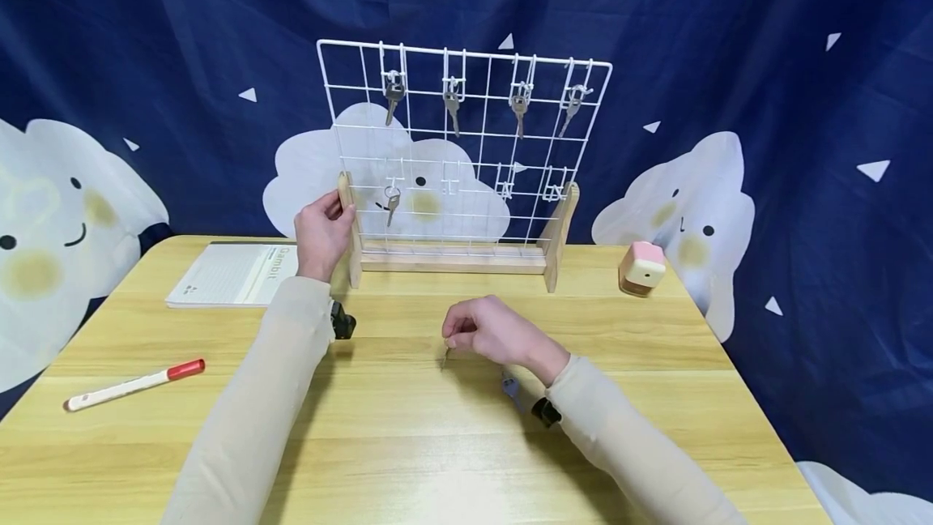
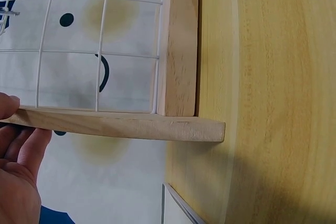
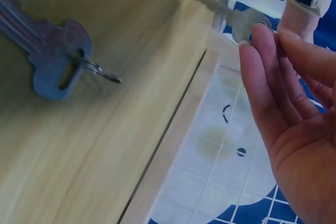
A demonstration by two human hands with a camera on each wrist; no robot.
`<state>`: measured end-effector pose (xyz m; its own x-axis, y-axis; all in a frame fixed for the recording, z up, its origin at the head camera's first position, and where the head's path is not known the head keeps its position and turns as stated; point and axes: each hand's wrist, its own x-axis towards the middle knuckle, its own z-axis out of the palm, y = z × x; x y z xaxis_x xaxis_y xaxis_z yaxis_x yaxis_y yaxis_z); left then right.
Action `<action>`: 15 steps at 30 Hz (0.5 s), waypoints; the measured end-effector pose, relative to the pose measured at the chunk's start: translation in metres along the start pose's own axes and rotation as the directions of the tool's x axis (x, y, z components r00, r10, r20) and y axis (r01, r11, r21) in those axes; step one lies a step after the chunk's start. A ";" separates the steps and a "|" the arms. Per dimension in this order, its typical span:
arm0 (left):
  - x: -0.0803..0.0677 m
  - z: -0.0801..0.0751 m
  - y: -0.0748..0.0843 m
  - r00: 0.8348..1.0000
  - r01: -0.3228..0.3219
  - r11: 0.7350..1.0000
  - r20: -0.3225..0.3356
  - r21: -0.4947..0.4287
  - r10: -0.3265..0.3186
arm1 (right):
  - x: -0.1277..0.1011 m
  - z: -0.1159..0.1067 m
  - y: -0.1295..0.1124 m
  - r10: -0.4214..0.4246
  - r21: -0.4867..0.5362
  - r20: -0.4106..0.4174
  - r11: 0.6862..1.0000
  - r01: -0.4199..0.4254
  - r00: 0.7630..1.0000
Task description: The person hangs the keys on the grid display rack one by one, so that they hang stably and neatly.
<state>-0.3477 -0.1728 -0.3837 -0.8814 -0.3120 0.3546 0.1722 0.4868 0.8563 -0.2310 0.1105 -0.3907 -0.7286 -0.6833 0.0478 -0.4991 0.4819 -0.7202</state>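
Honestly, I worry the key [image 3: 239,19] pinched lightly in my right hand [image 1: 487,332] above the table [image 1: 408,444] slips; my left hand [image 1: 321,230] grips the rack [image 1: 348,221] post.

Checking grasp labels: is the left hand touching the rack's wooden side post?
Touching. In the left wrist view the left hand has thumb and fingers on the edge of the wooden side post; the head view shows it gripping that post.

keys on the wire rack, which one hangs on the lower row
The key at the lower left, near the left hand; the other four hang along the top row.
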 end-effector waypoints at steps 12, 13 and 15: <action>0.000 -0.001 0.002 1.000 -0.007 1.000 -0.003 0.008 0.007 | 0.006 -0.015 -0.002 -0.063 -0.016 -0.149 0.998 0.062 0.987; 0.000 -0.001 0.001 1.000 -0.008 1.000 -0.001 0.010 0.008 | 0.007 -0.016 -0.003 -0.061 -0.020 -0.157 0.998 0.058 0.986; -0.001 -0.002 0.001 1.000 -0.013 1.000 0.002 0.015 0.013 | 0.009 -0.019 -0.003 -0.055 -0.025 -0.178 0.998 0.052 0.983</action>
<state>-0.3463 -0.1733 -0.3822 -0.8797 -0.3042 0.3655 0.1774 0.5034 0.8457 -0.2450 0.1136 -0.3751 -0.7716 -0.6005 0.2098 -0.5477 0.4596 -0.6992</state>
